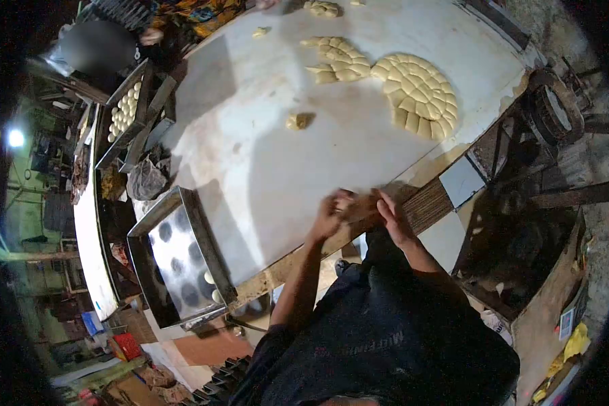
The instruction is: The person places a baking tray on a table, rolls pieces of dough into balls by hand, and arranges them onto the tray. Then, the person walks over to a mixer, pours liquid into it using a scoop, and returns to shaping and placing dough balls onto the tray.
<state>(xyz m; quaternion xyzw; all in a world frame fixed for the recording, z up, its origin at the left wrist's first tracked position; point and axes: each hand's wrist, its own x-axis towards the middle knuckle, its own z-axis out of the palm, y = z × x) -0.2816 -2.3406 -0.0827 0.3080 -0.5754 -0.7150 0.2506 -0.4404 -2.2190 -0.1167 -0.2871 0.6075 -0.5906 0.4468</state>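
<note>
Over the near edge of the pale work table (284, 169), my two hands are close together. Curled fingers show on my left hand (333, 215), with a small pale patch at them that I cannot make out. My right hand (394, 218) is just to its right, its fingers smeared by motion and pointing towards the left hand. Farther up the table lies a flat round of dough (419, 95) cut into many pieces. Touching its left side is a smaller cut section of dough (342, 62). A small dough lump (298, 122) sits alone nearer the middle.
To the left, a metal tray (176, 250) holds two dough balls at its near right side. Another tray (123, 115) farther back carries several dough balls. A crumpled dark plastic bag (147, 181) lies between them. Another person (98, 51) is at the upper left.
</note>
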